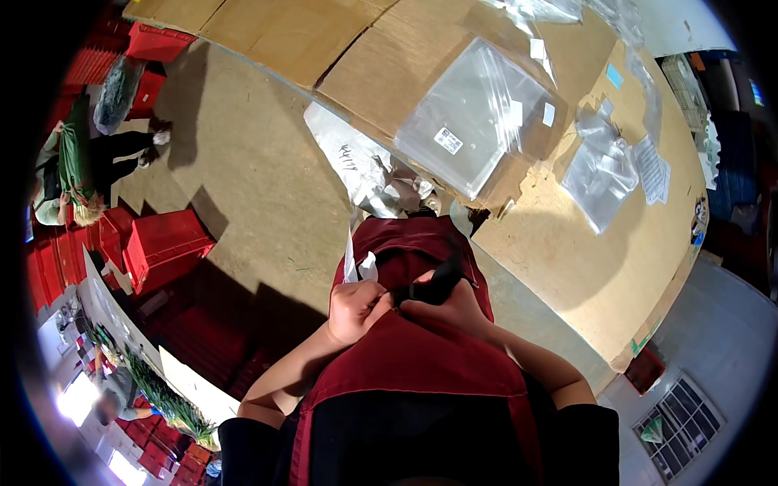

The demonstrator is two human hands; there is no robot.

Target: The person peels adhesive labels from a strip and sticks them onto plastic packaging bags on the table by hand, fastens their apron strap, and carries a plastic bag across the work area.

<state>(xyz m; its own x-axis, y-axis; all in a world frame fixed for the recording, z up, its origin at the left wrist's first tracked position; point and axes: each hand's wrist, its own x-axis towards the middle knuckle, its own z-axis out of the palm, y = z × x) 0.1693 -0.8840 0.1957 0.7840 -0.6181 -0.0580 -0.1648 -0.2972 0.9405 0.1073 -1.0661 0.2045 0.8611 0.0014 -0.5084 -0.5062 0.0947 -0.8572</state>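
"Gripping what, in the head view?"
"Right hand (454,308) closes round a black strap (443,281) against the red apron (417,356); left hand (354,311) is closed, its contents hidden."
"Around the apron?"
"Cardboard-covered table (592,300) ahead-right, bearing plastic bags (454,105); red crates (166,253) left."

The left hand's (354,310) fingertips are curled out of sight, and what seems to be a black strap (442,279) partly covers the right hand (458,308), so neither grip can be told. Print on the label (448,140) and sheet (652,168) is too small to read; the cardboard (259,36) runs off the top edge.
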